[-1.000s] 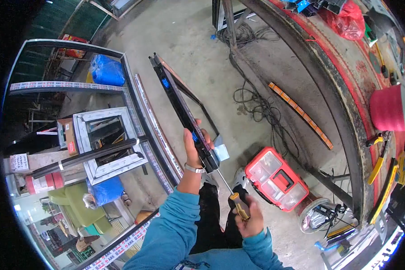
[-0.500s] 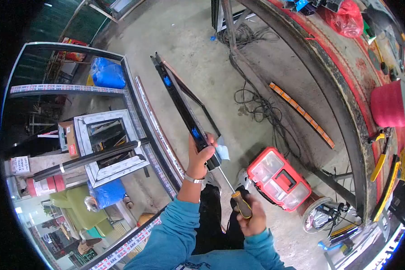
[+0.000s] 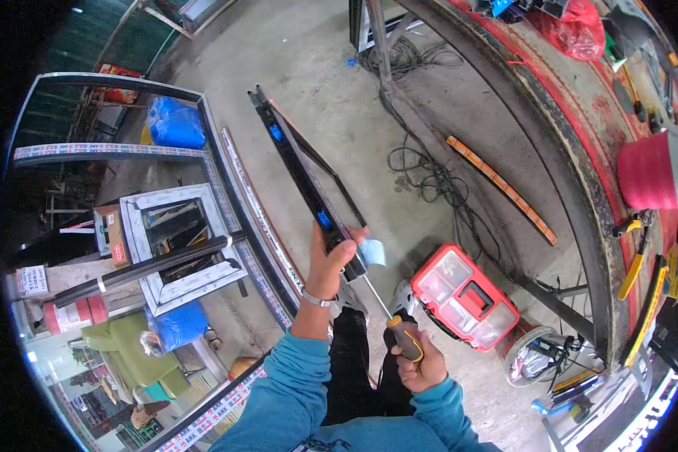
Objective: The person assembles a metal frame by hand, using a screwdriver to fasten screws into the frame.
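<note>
My left hand (image 3: 329, 264) is wrapped round the lower end of a long black frame piece (image 3: 297, 172), which has blue parts set in its channel. The piece slants up and away to the left, over the floor. In my right hand (image 3: 423, 367) is a screwdriver (image 3: 405, 337) with a brown and yellow handle. Its thin shaft runs up to the near end of the black piece, and the tip is hidden there. Beside my left hand hangs a light blue strip (image 3: 371, 252), apparently film or tape.
A red toolbox (image 3: 465, 296) with a clear lid stands on the floor to the right. Dark cables (image 3: 437, 177) lie beyond it. Window frames (image 3: 149, 290) lean at left. A workbench (image 3: 565, 120) with tools and a pink and white container (image 3: 650, 169) is at right.
The view has shifted slightly. My right hand's grip on the screwdriver handle looks a little different, with the fingers more closed round it. My left hand still holds the black frame piece.
</note>
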